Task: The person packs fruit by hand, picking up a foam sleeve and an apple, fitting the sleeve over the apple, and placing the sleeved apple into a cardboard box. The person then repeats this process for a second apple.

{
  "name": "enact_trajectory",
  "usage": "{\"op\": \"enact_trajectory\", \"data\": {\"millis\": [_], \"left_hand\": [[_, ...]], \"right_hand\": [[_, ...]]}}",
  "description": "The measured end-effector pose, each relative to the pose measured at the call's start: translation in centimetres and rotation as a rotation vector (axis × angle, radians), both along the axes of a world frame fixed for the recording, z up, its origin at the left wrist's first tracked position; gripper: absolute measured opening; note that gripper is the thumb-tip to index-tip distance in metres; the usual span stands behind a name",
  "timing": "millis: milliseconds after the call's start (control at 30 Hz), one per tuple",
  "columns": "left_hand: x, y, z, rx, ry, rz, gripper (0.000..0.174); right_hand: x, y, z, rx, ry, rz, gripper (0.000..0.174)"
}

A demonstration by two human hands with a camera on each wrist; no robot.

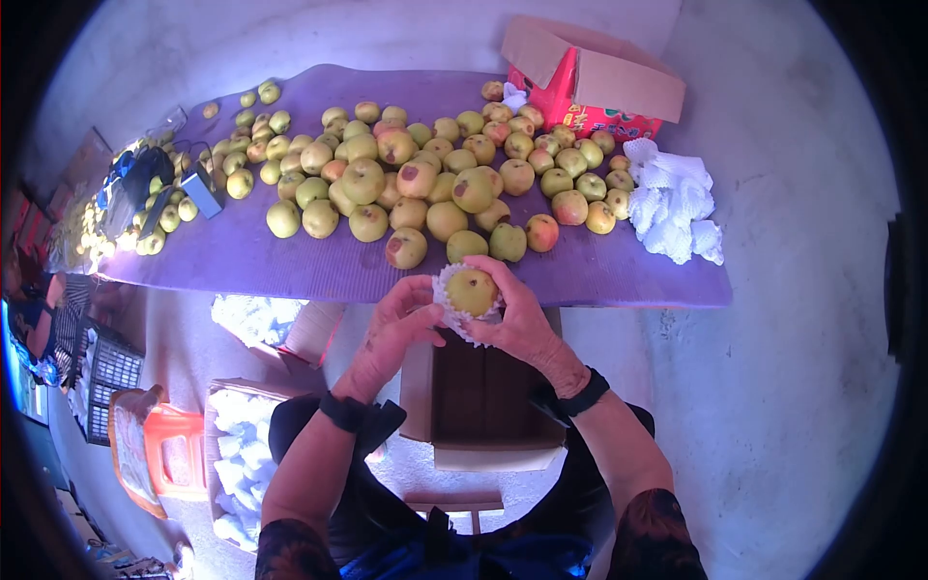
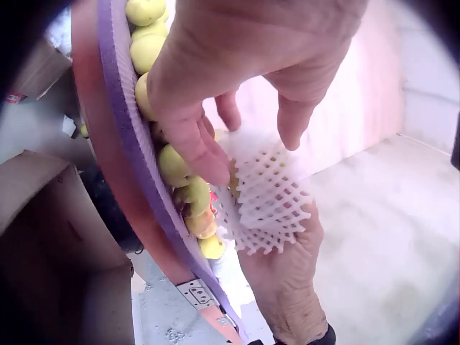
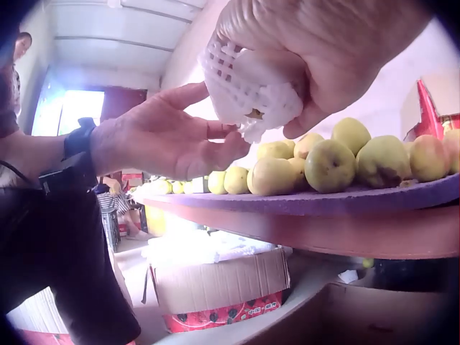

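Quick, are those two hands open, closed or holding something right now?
Left hand: open, beside the foam net.
Right hand: holding the apple in that net.

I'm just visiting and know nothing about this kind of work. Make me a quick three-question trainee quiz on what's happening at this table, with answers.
1. What surrounds the apple held in the right grip?
A) a red ribbon
B) a white foam net
C) a brown paper bag

2. True or false: some loose apples on the purple mat show brown patches.

3. Fill the gap: in the head view, an open brown ____ appears just below the grips.

Key: 1. B; 2. True; 3. cardboard box.
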State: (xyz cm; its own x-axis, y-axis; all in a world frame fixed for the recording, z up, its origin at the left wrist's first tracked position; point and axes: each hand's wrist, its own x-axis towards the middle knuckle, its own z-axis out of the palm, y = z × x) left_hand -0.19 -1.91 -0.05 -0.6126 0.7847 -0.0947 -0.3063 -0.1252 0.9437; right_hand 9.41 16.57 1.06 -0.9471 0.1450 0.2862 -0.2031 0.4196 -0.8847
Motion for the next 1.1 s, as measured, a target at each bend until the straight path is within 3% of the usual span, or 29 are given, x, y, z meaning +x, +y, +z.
{"op": "enact_trajectory", "data": {"millis": [133, 200, 300, 533, 600, 833, 933, 1000, 1033, 1100], "left_hand": [[0.3, 0.1, -0.2, 0.041, 0.089, 0.053, 0.038], [0.8, 0.5, 0.3, 0.272, 0.030, 0.103, 0.037], [0.7, 0.3, 0.3, 0.298, -0.019, 0.089, 0.035], [0.5, 0.7, -0.2, 0.302, 0.099, 0.075, 0.034], [0.9, 1.0, 0.7, 0.311, 0.088, 0.189, 0.025], [0.4, 0.6, 0.4, 0.306, 0.199, 0.108, 0.014], [0.8, 0.3, 0.4, 0.257, 0.365, 0.158, 0.018], [0.3, 0.1, -0.1, -0.016, 0.728, 0.193, 0.024], [0.2, 0.0, -0.3, -0.017, 0.729, 0.192, 0.024], [0.2, -0.1, -0.4, -0.154, 1.027, 0.298, 0.025]], "right_hand": [[0.0, 0.1, -0.1, -0.056, 0.026, 0.046, 0.074], [0.2, 0.0, 0.3, -0.262, -0.007, 0.087, 0.075], [0.3, -0.3, 0.9, -0.422, -0.030, 0.121, 0.078], [0.0, 0.1, 1.0, -0.475, -0.050, 0.083, 0.077], [-0.1, 0.3, 0.7, -0.604, -0.054, 0.146, 0.075], [-0.3, 0.4, -0.2, -0.662, -0.062, 0.114, 0.067], [-0.1, 0.3, -0.5, -0.803, -0.078, 0.064, 0.073], [-0.3, 0.5, -0.8, -0.875, -0.058, 0.014, 0.071], [-0.3, 0.6, -0.9, -0.875, -0.057, 0.014, 0.071], [-0.2, 0.6, -1.2, -0.908, 0.005, 0.052, 0.065]]}}
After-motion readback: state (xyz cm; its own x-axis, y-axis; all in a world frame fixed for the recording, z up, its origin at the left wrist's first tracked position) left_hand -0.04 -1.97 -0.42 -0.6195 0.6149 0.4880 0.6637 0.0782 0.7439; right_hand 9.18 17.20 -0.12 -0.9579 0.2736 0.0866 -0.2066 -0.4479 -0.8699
